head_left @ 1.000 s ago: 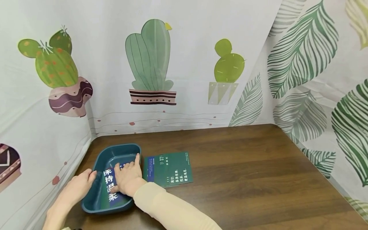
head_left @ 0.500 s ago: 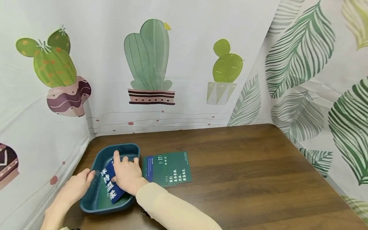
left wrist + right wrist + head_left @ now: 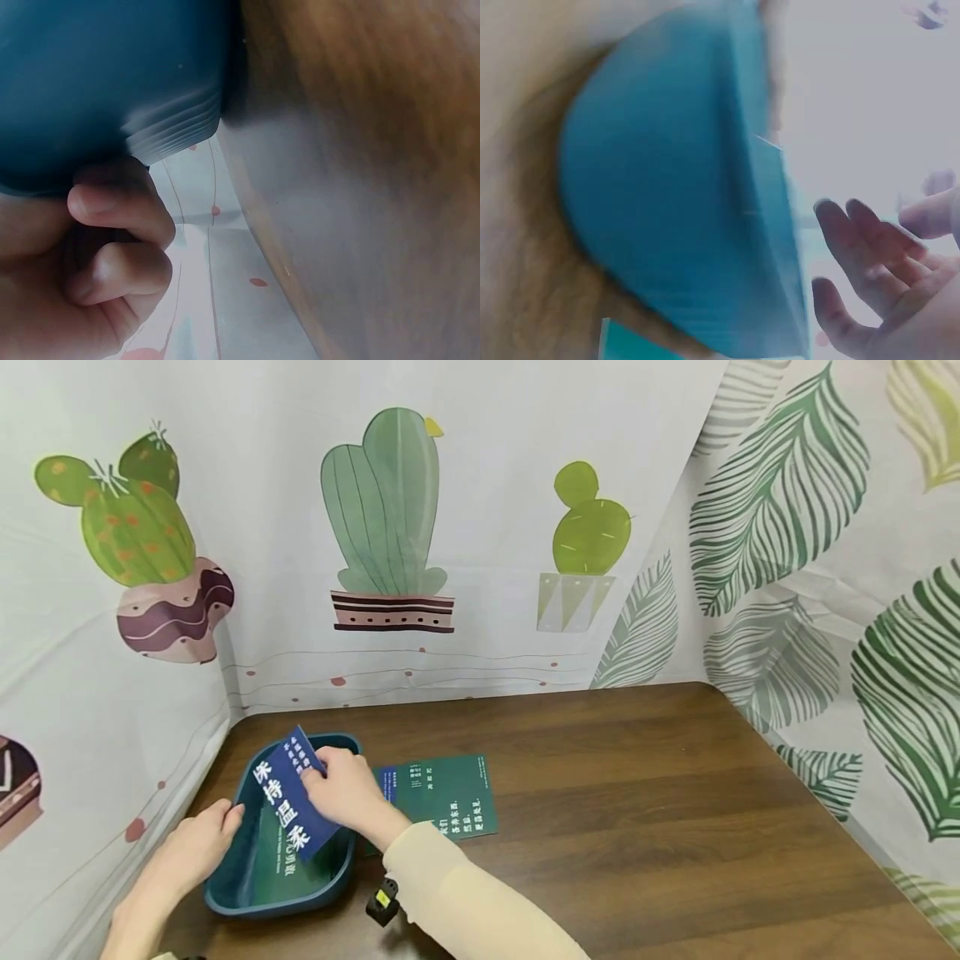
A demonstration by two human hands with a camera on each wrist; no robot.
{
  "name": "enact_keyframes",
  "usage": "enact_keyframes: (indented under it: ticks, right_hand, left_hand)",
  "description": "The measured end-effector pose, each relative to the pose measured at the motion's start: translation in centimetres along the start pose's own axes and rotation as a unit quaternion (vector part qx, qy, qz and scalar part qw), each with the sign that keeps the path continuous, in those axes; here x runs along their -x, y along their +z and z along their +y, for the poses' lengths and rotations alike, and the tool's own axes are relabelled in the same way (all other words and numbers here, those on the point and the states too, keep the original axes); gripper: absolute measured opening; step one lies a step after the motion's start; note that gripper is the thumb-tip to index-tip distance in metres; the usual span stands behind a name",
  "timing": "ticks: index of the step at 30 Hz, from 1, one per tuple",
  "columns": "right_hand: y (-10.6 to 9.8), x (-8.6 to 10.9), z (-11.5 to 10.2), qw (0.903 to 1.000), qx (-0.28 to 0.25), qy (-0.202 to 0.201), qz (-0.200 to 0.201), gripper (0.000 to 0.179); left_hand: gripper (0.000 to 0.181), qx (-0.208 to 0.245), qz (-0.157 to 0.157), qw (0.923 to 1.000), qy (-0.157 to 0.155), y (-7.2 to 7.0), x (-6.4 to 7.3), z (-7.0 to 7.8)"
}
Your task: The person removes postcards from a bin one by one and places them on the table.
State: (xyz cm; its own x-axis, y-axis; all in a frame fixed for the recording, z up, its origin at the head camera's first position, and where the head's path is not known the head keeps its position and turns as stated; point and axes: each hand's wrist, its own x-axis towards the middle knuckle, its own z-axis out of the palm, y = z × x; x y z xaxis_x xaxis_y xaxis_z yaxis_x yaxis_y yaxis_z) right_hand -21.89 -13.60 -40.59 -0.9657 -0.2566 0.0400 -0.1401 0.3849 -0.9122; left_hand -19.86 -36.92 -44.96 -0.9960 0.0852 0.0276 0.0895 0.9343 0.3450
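My right hand (image 3: 343, 787) pinches a dark blue card (image 3: 288, 797) printed with large white characters, thumb on its face. The card is tilted over the teal plastic basin (image 3: 225, 897), its top corner rising past the far rim. A green card (image 3: 281, 864) lies in the basin beneath it. My left hand (image 3: 197, 850) holds the basin's left rim. In the left wrist view, the fingers of my left hand (image 3: 124, 225) curl against the basin's outer wall (image 3: 112, 67). The right wrist view, blurred, shows the basin's side (image 3: 652, 180) beside my right hand (image 3: 885, 285).
Green and blue printed cards (image 3: 453, 793) lie on the brown wooden table (image 3: 637, 810) just right of the basin. A black wrist device (image 3: 383, 902) hangs at the right sleeve. Cactus-printed cloth (image 3: 495, 527) stands behind and along the left of the table.
My right hand, earlier flat over the blue card in the basin, now pinches it and has lifted it up, uncovering more of the green card. My left hand stays at the rim.
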Motion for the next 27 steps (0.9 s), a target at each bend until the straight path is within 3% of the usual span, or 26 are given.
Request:
enact_keyframes:
  ticks: [4, 8, 11, 19, 24, 27]
  right_hand:
    - [-2.5, 0.7, 0.3, 0.9916, -0.124, 0.025, 0.025, 0.01]
    - [-5.4, 1.4, 1.7, 0.9715, -0.231, 0.038, 0.038, 0.005]
    - [-7.7, 2.0, 3.3, 0.9591, -0.277, 0.038, 0.046, 0.009]
    - [-14.0, 3.0, 6.7, 0.9428, -0.317, 0.058, 0.087, 0.031]
    - [-16.5, 3.6, 8.5, 0.9448, -0.293, 0.074, 0.128, 0.038]
    - [-16.9, 3.7, 9.8, 0.9518, -0.259, 0.09, 0.137, 0.044]
  left_hand:
    - [0.033, 0.001, -0.002, 1.0, 0.001, 0.0, -0.1, 0.1]
    - [0.034, 0.002, 0.0, 1.0, 0.004, 0.2, -0.1, 0.0]
    - [0.034, 0.003, 0.002, 1.0, 0.006, 0.3, -0.1, 0.1]
    - [0.033, -0.001, 0.001, 1.0, 0.006, -0.1, -0.6, 0.8]
    - [0.034, 0.001, 0.001, 0.9999, 0.012, 0.2, -0.7, 0.4]
    - [0.035, 0.002, -0.01, 0.9999, 0.007, 0.2, -0.5, -0.4]
